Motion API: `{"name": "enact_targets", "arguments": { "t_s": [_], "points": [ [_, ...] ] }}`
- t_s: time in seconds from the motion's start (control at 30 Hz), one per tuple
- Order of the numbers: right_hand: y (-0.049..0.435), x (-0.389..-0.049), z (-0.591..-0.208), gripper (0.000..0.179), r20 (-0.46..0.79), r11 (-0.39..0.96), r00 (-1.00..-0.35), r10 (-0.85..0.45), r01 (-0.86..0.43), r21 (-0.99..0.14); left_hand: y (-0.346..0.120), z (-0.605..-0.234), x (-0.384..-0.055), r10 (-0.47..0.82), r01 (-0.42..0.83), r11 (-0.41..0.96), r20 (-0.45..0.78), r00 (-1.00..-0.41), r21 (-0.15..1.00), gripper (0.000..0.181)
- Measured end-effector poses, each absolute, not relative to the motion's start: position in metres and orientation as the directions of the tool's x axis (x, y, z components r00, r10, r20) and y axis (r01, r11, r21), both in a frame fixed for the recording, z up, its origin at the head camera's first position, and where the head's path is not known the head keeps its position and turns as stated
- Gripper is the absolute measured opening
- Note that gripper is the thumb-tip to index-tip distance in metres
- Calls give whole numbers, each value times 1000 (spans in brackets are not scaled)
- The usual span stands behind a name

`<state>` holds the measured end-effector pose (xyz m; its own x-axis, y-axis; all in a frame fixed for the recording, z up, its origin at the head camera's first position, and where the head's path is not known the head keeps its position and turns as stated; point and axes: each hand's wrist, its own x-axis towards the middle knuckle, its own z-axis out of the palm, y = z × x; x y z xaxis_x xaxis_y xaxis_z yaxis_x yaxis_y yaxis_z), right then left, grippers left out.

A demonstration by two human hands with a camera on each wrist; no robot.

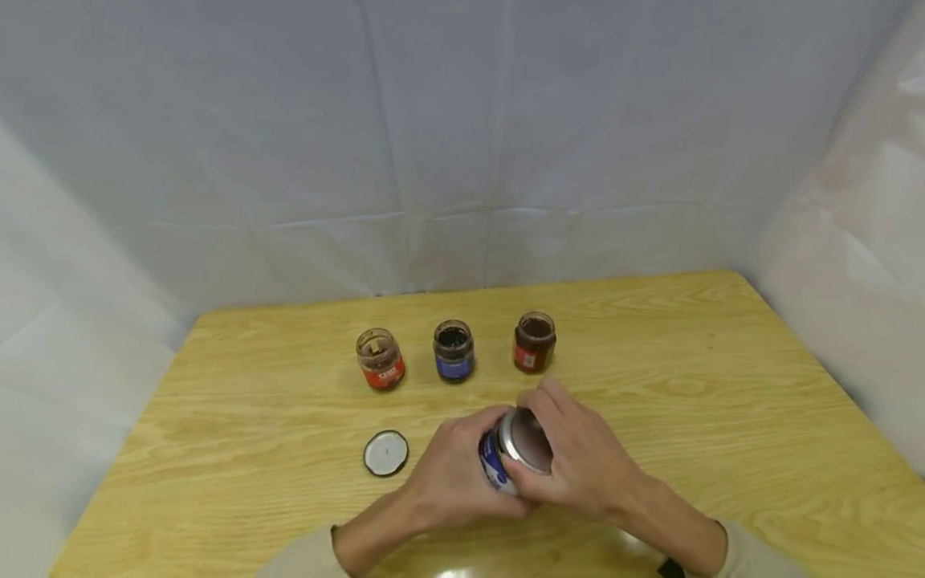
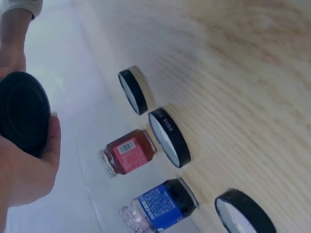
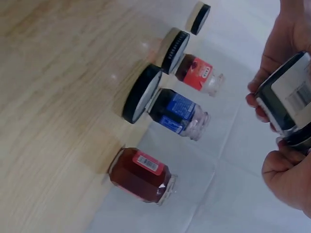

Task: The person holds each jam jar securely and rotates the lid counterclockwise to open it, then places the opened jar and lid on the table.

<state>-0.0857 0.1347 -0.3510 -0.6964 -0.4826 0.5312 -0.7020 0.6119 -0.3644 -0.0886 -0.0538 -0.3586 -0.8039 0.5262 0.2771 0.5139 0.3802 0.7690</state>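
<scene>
A jar with a blue and white label [image 1: 493,464] is tilted between both hands, low over the front of the table. My left hand [image 1: 462,466] grips its body from the left. The right hand [image 1: 581,453] holds the shiny round lid [image 1: 530,440] at the jar's top, fingers on the far side and thumb on the near side. In the right wrist view, the jar's pale barcode label [image 3: 297,97] shows above dark contents. The left wrist view shows a dark round end of the jar [image 2: 22,114] beside the left palm.
Three uncovered jars stand in a row farther back: a red-labelled jar [image 1: 381,361], a blue-labelled jar [image 1: 454,353] and a dark red jar [image 1: 535,343]. A lid [image 1: 386,453] lies pale side up left of the hands; the left wrist view shows more lids [image 2: 167,138]. White sheeting [image 1: 448,144] surrounds the wooden table [image 1: 238,449].
</scene>
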Motion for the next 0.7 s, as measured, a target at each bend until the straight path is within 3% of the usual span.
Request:
{"name": "enact_targets", "arguments": {
  "t_s": [0.27, 0.43, 0.53, 0.7],
  "points": [
    [141, -93, -355, 50, 615, 482, -541, -574, -830, -280, -55, -357, -88, 561, 517, 369, 258, -786, 773, 72],
    [146, -100, -353, 54, 625, 423, -455, -635, -881, -212, -56, -357, -91, 608, 497, 323, 226, -761, 805, 63],
    [149, -100, -351, 50, 582, 434, -482, -655, -870, -233, -56, -358, -91, 613, 498, 332, 217, -759, 801, 63],
    [156, -93, -343, 61, 386, 577, -690, -612, -724, -379, -57, -359, -91, 569, 521, 416, 233, -788, 746, 71]
  ]
}}
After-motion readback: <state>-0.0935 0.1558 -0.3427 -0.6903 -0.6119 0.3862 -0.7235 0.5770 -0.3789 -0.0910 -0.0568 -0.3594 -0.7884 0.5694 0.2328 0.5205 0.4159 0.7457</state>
